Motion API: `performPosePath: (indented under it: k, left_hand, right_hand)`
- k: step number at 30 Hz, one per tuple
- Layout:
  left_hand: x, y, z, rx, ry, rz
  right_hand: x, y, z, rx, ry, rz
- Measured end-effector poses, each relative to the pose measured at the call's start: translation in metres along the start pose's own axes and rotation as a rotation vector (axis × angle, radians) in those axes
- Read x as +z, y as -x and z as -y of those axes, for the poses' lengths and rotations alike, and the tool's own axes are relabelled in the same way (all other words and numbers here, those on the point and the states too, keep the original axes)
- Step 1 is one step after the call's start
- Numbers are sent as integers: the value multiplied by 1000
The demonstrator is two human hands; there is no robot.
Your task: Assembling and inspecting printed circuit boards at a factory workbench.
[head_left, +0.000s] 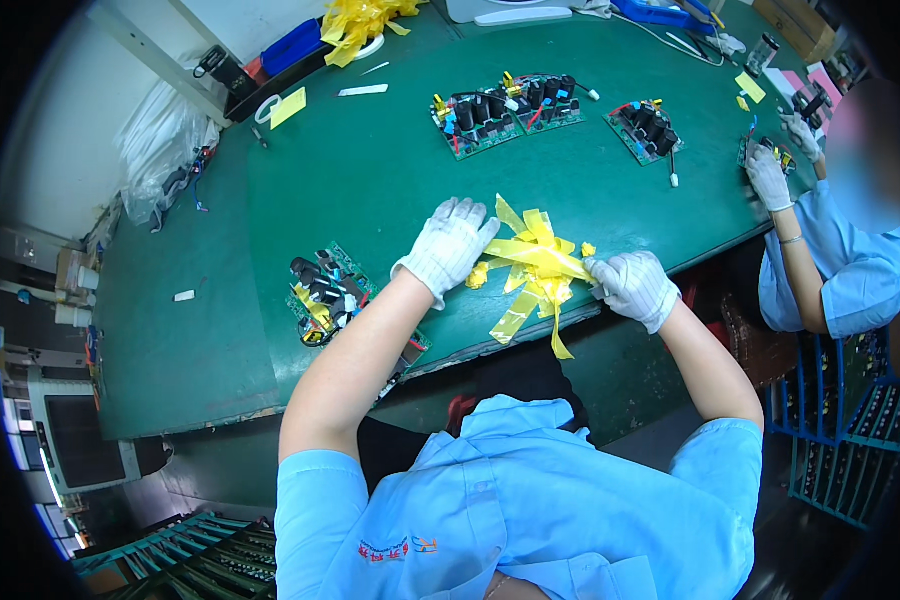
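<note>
A tangled heap of yellow tape strips [538, 258] lies near the front edge of the green table, between my two white-gloved hands. My left hand [450, 245] rests palm down at the heap's left side, fingers stretched out, its fingertips by one strip. At the other side my right hand [632, 288] is closed, thumb and fingers pinching the end of a yellow strip. Small crumpled yellow bits [478, 276] sit beside the heap. Left of my left forearm stand circuit boards [320, 300] with black cylindrical parts, partly hidden by the arm.
Farther back on the table [220, 290] are joined circuit boards [510, 112] and a single board [648, 132]. At the right a person in a blue shirt handles a board with gloved hands [768, 178]. More yellow strips [360, 25] and a plastic bag [165, 150] lie toward the back left.
</note>
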State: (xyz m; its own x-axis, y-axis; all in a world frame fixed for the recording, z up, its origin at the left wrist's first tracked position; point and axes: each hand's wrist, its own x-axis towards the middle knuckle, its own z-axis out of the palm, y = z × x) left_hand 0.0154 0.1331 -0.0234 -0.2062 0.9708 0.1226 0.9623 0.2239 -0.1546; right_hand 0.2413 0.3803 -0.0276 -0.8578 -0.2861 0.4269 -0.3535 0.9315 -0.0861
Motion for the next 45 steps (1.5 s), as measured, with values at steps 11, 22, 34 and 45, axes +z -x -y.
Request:
performPosePath:
  k: [11,22,34,45]
  left_hand:
    - [-84,20,-7,-253,16,114]
    - [-31,43,-82,-211,586,-13]
    - [-111,177,4,-1248,371,-197]
    - [-74,166,0,-1007,373,255]
  right_hand:
    - [1,-13,27,134,-77,284]
    - [-25,-15,38,319,-210,426]
    - [-33,30,75,501,-145,-34]
    - [-9,-37,156,244,-387,-139]
